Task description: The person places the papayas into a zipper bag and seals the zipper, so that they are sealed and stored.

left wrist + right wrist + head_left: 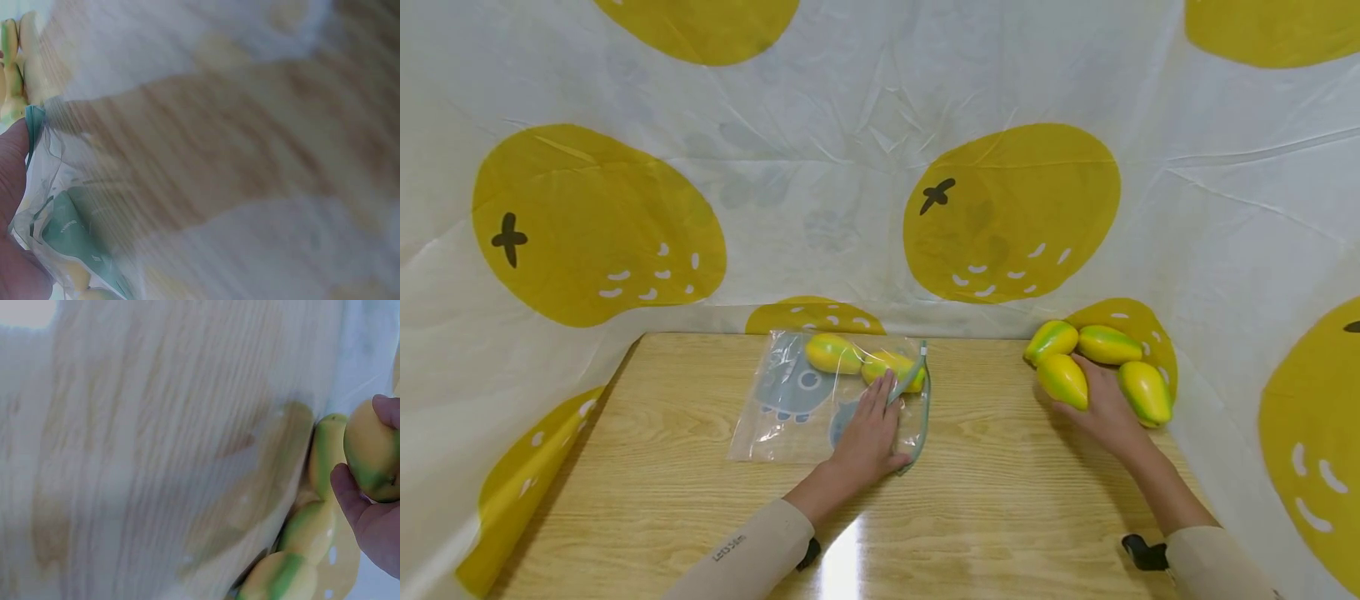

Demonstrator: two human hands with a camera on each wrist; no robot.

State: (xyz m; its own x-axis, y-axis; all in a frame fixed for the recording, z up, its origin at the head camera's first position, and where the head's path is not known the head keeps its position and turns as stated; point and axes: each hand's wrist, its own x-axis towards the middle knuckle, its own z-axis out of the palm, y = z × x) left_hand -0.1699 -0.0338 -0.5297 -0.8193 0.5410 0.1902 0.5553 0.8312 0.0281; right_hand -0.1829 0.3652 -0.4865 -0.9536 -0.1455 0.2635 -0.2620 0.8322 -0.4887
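Note:
A clear zip bag (748, 442) with blue-grey cartoon prints and a green zip edge (927, 400) lies on the table. Two yellow-green mangoes (833, 354) are in it, one behind the other. My left hand (868, 429) rests on the bag near its mouth, fingers straight, fingertips by the right-hand mango (887, 364). In the left wrist view the thumb (12, 162) touches the green edge. At the table's right, my right hand (1105, 404) grips a mango (1063, 382), its thumb and fingers around it in the right wrist view.
Around my right hand lie three more mangoes: one at the back left (1051, 342), one behind (1109, 344), one to the right (1145, 393). A white cloth (820, 200) with yellow fruit prints hangs behind and beside the wooden table (970, 500).

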